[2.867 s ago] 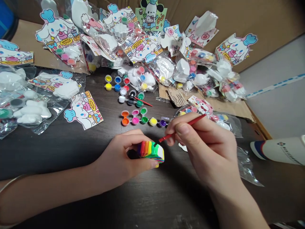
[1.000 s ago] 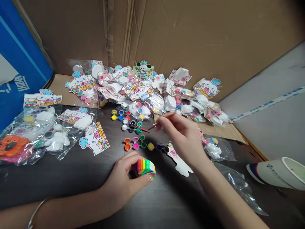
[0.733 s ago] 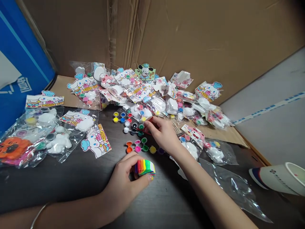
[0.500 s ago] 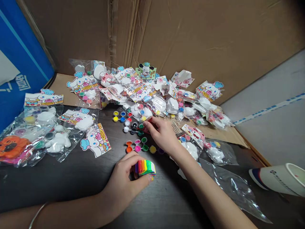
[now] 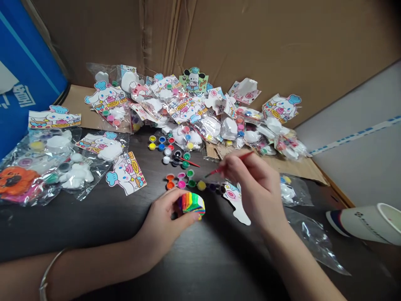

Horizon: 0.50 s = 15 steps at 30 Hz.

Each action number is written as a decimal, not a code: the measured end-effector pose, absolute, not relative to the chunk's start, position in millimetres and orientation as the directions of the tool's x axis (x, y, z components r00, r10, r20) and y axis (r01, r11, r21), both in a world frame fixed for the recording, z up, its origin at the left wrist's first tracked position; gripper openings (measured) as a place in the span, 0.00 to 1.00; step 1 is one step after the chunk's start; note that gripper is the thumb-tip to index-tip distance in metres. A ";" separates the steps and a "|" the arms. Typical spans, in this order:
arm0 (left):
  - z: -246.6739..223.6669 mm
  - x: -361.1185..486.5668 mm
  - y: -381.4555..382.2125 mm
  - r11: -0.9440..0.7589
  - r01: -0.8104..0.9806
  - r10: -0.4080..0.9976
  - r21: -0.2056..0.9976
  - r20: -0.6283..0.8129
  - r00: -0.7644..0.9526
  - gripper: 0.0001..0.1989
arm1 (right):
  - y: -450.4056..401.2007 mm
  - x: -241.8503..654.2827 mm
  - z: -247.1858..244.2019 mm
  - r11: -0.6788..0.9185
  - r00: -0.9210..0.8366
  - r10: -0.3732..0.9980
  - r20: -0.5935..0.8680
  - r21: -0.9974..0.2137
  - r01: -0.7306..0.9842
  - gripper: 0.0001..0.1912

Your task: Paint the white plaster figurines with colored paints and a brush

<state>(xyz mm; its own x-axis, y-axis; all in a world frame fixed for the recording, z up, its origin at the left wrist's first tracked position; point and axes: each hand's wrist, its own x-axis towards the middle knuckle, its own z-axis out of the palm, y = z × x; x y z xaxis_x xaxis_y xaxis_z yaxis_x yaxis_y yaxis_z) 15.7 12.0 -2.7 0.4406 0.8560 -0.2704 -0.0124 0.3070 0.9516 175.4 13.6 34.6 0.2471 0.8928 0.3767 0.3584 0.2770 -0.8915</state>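
Observation:
My left hand (image 5: 167, 221) is closed around a small figure (image 5: 193, 202) painted in rainbow stripes, with a white patch on its right side. Above and to the right, my right hand (image 5: 250, 179) pinches a thin red paintbrush (image 5: 214, 171); its dark tip points left, over the table near the paint pots. A second red paintbrush (image 5: 190, 162) lies with its tip at the black paint pot (image 5: 177, 154). Beside it are open green pots (image 5: 186, 164). Nearer me runs a row with orange (image 5: 170, 184), pink (image 5: 181, 184) and yellow pots (image 5: 201, 185).
Bagged white figures with paints (image 5: 188, 110) are heaped at the back against a cardboard wall (image 5: 250, 37). More bags (image 5: 56, 167) lie at left, beside a printed card (image 5: 127, 173). At right are a clear plastic bag (image 5: 319, 240) and a paper cup (image 5: 360, 223) on its side.
My right hand has drawn back from the paint pots toward the right and nearer me, with the paintbrush. The left hand keeps its hold on the figure. The view has shifted slightly.

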 end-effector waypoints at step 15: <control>-0.3 19.3 12.6 0.381 -0.031 0.818 0.924 -0.321 0.477 0.10 | -17.3 165.9 33.0 0.293 0.188 0.917 0.353 -0.912 0.286 0.12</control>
